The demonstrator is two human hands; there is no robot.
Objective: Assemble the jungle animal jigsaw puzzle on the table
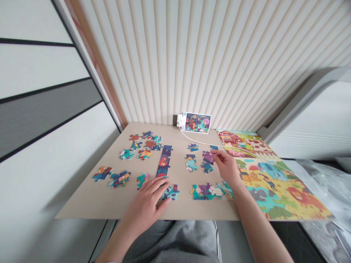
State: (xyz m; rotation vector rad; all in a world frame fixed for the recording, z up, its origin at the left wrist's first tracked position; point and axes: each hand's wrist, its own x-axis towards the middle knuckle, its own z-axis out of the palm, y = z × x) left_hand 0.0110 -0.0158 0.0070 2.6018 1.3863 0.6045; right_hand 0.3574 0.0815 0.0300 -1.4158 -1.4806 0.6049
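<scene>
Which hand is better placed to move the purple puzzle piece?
The right hand, probably: its fingers touch the purple piece, while the left hand lies farther away, beside a teal piece.

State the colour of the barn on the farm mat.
The barn is red and white; head view shows it best.

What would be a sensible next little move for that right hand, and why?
Probably nudge the purple puzzle piece down against the teal piece just below it. The right hand's fingertips are already at the purple piece, and the two pieces lie almost touching, though I can't tell whether their edges fit.
</scene>
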